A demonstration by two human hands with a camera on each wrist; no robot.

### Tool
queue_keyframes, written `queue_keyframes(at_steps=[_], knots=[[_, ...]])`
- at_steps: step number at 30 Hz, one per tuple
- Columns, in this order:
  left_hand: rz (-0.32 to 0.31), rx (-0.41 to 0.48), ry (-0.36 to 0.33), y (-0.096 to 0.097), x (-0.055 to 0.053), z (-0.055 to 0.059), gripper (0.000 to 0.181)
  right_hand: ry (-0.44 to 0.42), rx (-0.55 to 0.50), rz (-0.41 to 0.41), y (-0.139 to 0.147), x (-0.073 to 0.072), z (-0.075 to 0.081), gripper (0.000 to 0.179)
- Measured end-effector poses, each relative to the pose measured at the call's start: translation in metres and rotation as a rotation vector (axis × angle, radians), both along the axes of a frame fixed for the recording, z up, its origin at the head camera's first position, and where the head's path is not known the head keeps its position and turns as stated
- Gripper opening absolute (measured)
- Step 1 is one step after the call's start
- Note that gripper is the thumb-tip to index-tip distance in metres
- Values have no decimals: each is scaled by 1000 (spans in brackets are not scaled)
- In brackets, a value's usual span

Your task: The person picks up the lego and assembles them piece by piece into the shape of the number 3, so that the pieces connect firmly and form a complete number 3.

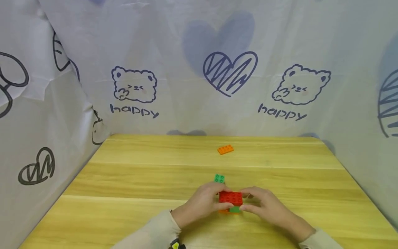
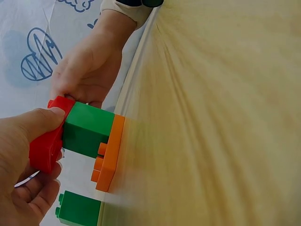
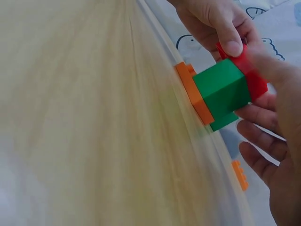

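A red building brick (image 1: 230, 198) sits on top of a green brick (image 2: 89, 128), which stands on an orange plate (image 2: 112, 155) with some studs bare. My left hand (image 1: 203, 200) pinches the red brick at its left end, thumb on the near side and fingers behind. At the other end my right hand (image 1: 268, 204) has its thumb and fingers around the red brick, fingertips close to the green brick below. The orange plate rests on the wooden table (image 1: 130, 186).
Just beyond the left hand stands a separate green brick (image 1: 219, 178) with studs up. Farther back lies another orange plate (image 1: 225, 149). White cloth (image 1: 183, 117) with drawn hearts and bears hangs behind the table and along its sides.
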State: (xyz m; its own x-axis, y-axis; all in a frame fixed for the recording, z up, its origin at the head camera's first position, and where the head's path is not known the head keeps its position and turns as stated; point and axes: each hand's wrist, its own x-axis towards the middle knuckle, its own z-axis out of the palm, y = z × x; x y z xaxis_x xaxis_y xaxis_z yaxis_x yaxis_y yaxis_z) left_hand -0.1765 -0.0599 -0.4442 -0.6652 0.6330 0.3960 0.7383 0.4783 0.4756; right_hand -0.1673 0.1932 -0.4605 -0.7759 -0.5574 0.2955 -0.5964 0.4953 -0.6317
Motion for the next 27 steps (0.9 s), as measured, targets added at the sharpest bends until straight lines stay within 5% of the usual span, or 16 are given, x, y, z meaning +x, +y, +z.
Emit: queue_keyframes(at_steps=[14, 27], knots=[[3, -33, 66, 3, 2, 0, 36, -25, -77, -58, 1, -5, 2, 28], [37, -55, 112, 0, 2, 3, 38, -41, -44, -113, -14, -38, 13, 47]])
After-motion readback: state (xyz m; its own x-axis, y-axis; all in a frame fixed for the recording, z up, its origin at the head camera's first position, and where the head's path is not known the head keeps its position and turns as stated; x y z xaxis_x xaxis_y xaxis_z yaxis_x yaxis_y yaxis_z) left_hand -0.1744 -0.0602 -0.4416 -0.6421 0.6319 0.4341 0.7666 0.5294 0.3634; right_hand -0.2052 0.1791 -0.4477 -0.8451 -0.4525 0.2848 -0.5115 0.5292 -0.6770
